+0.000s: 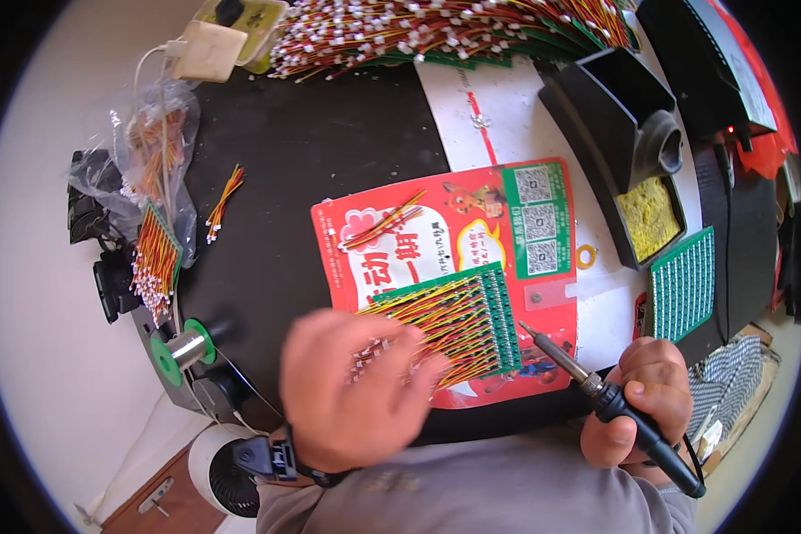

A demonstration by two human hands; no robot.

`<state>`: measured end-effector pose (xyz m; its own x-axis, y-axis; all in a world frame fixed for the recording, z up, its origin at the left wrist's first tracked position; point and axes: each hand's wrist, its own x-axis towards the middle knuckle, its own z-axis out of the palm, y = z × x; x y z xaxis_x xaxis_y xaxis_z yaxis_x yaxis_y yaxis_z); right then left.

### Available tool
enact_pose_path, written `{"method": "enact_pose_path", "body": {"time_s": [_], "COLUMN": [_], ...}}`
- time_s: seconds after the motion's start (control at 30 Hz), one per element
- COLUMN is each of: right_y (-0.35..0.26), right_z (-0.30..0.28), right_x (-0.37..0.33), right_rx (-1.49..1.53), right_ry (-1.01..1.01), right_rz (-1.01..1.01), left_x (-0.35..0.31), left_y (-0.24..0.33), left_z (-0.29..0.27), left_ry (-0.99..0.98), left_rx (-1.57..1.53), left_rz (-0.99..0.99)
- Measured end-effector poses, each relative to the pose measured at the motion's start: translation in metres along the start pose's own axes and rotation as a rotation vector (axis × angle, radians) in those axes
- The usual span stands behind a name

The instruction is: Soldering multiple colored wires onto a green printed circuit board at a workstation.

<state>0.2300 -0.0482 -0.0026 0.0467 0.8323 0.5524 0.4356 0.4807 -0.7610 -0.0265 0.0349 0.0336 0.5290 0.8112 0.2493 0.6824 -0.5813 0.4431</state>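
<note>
Soldering iron (610, 402) clasped in right hand (657, 390); left hand (351, 383) over wired board (463, 325), grip unclear.

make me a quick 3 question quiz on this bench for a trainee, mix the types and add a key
1. Which hand holds the soldering iron?
2. True or false: the yellow sponge sits in the tray of the black stand.
3. What colour are the end discs of the solder spool?
A) red
B) green
C) white

Key: 1. The right hand. 2. True. 3. B.
</note>
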Motion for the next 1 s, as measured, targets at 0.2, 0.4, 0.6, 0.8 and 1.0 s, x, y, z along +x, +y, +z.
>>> {"method": "enact_pose_path", "body": {"time_s": [0.2,0.4,0.6,0.8,1.0], "right_y": [0.001,0.0,0.002,0.001,-0.005], "right_z": [0.001,0.003,0.005,0.003,-0.004], "right_x": [-0.004,-0.001,-0.003,-0.004,-0.006], "right_rx": [-0.018,-0.036,-0.018,-0.024,-0.037], "right_ry": [0.012,0.013,0.07,0.059,-0.034], "right_rz": [-0.001,-0.022,-0.033,-0.02,0.058], "left_x": [-0.002,0.003,0.0,0.0,0.001], "left_y": [-0.032,-0.039,-0.043,-0.03,-0.025], "left_z": [-0.007,0.006,-0.008,-0.012,-0.004], "left_ry": [0.101,0.007,0.291,0.264,0.249], "left_rx": [-0.037,-0.18,-0.49,-0.791,-0.468], "left_rz": [-0.633,-0.592,-0.636,-0.485,-0.249]}}
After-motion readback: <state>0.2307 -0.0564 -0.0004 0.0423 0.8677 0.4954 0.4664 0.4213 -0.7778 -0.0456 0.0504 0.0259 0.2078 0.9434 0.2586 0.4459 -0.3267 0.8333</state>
